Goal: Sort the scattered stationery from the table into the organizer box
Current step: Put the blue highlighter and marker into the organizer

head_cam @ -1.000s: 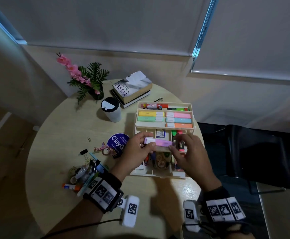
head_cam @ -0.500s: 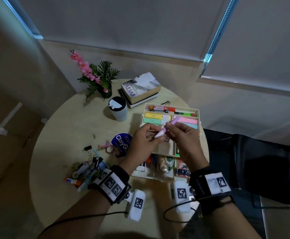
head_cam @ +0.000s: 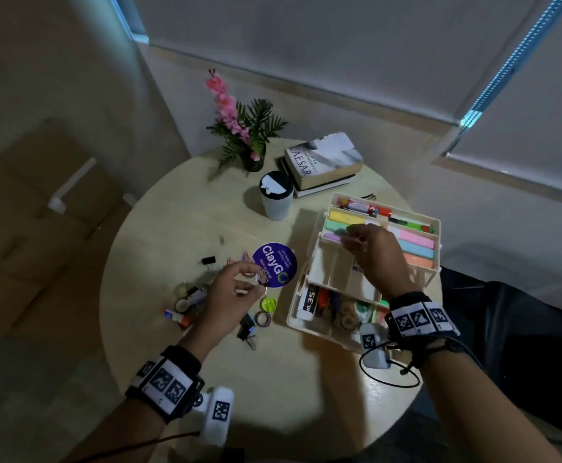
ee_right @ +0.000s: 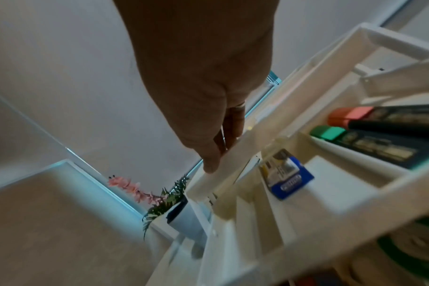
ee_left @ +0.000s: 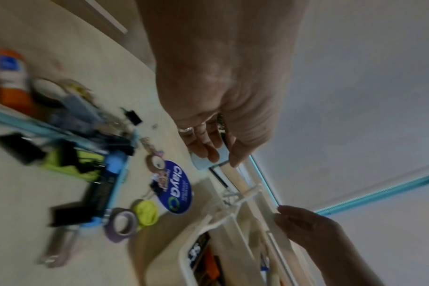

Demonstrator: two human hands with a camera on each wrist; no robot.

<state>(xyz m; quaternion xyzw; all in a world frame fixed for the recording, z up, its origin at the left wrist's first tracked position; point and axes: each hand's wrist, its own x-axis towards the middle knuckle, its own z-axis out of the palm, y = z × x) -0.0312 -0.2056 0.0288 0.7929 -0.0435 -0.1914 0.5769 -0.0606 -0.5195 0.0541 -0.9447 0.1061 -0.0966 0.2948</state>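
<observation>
The cream tiered organizer box (head_cam: 438, 225) stands open at the table's right. Its top tier holds pastel highlighters. The purple highlighter (head_cam: 332, 236) lies in the near left slot of that tier. My right hand (head_cam: 356, 237) is over the slot and pinches the highlighter's capped end. In the right wrist view the fingers (ee_right: 216, 154) reach past the tier's rim (ee_right: 245, 143) and hide the highlighter. My left hand (head_cam: 251, 282) hovers over the scattered pile, fingers loosely curled and holding nothing. A glue stick (head_cam: 176, 317), a purple tape roll (head_cam: 262, 318) and a black binder clip (head_cam: 208, 261) lie there.
A round blue ClayGo disc (head_cam: 274, 265) lies between the pile and the box. Behind stand a white lidded cup (head_cam: 276, 195), stacked books (head_cam: 323, 162) and a potted flower (head_cam: 246, 135). A dark chair (head_cam: 523, 315) is right of the round table.
Both hands held the purple highlighter above the box. The left hand let go and moved left over the pile. The right hand carried the highlighter to the top tier.
</observation>
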